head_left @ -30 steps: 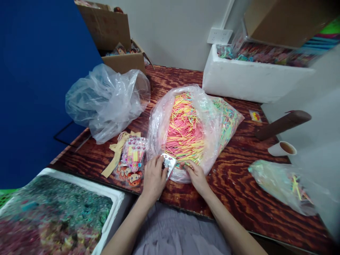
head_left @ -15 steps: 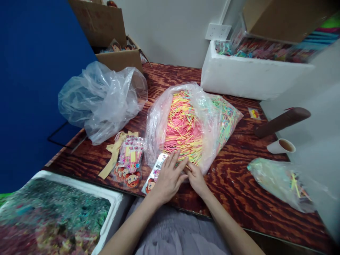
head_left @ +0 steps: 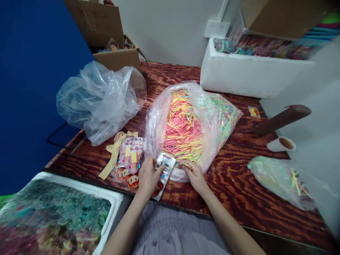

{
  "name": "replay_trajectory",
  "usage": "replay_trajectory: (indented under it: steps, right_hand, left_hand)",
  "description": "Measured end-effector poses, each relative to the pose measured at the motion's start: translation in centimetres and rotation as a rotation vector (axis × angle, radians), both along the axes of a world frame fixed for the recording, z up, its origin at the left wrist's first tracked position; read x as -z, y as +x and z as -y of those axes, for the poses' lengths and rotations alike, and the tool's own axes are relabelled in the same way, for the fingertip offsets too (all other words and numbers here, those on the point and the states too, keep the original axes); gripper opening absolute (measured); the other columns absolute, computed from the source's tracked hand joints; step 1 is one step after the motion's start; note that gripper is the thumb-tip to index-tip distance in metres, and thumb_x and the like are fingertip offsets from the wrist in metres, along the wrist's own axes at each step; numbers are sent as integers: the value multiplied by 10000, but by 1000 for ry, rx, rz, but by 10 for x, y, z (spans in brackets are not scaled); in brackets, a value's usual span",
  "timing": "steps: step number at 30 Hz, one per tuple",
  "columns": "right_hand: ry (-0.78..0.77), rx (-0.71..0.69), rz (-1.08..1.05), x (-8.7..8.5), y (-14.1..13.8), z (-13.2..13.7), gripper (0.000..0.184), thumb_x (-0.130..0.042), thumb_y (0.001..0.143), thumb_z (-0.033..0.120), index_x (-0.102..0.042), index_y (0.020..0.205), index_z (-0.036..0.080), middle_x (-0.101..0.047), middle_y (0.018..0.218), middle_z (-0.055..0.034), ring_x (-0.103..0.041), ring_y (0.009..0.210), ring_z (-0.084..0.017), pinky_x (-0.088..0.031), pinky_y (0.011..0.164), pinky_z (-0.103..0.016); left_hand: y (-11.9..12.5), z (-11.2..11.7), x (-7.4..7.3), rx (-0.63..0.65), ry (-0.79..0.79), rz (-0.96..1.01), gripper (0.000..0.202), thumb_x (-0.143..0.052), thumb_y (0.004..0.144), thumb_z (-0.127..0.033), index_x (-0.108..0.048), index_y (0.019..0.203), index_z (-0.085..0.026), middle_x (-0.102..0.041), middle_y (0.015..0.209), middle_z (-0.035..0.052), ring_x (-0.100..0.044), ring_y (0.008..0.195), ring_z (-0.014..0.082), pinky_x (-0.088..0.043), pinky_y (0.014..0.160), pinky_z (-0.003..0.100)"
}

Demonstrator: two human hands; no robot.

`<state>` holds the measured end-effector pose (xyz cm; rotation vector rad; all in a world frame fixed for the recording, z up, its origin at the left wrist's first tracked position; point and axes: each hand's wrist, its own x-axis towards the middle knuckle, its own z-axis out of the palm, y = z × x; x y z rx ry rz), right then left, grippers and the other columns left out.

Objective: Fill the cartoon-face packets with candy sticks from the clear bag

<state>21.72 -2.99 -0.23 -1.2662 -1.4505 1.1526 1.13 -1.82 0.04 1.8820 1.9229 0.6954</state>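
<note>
My left hand [head_left: 149, 178] is closed on a flat printed packet [head_left: 165, 172], silver-white with a cartoon face at its lower end. My right hand [head_left: 194, 176] is pinched around a few short coloured sticks [head_left: 186, 165], just right of the packet's top. Behind both hands lies an open clear plastic bag [head_left: 155, 122] full of thin pink, yellow and green sticks [head_left: 183, 131]. Left of my left hand is a pile of similar printed packets [head_left: 131, 159], with yellow strips [head_left: 114, 156] beside it.
A crumpled clear bag [head_left: 106, 99] lies left, before a cardboard box [head_left: 117, 60]. At the right are a white foam box [head_left: 239, 76], a brown cylinder [head_left: 284, 119], a paper cup [head_left: 275, 144] and a small bag [head_left: 276, 180]. A foam tray [head_left: 117, 200] stands lower left.
My left hand has moved left and down, away from the sticks, and has taken hold of the printed packet, which has shifted right. My right hand has stayed near the bag's front edge.
</note>
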Motion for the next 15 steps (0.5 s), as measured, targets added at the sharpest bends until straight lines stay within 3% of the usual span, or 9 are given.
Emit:
replay_trajectory:
  steps: [3,6,15]
  right_hand:
    - [-12,11,-14,1,0,1,153,-517,907,269,-653,882,204,-680,869,-39,-649,892,-202,-466,826,-294]
    - [-15,17,-19,3,0,1,147,-522,904,267,-653,882,204,-678,870,-38,-650,892,-202,-465,827,-296]
    - [-7,18,-47,2,-1,0,154,-524,900,275,-657,871,204,-680,867,-43,-647,880,-202,-476,828,-300]
  left_hand:
    - [-1,-3,0,-39,44,131,193,-618,821,-304,-468,742,-211,-495,717,-21,-519,675,170,-373,628,275]
    - [-5,-3,-3,10,105,184,179,-559,860,-264,-493,706,-200,-514,718,-9,-525,689,166,-372,650,272]
    - [-17,-3,-5,103,174,131,281,-437,954,-278,-599,747,-178,-561,718,18,-562,697,160,-398,666,263]
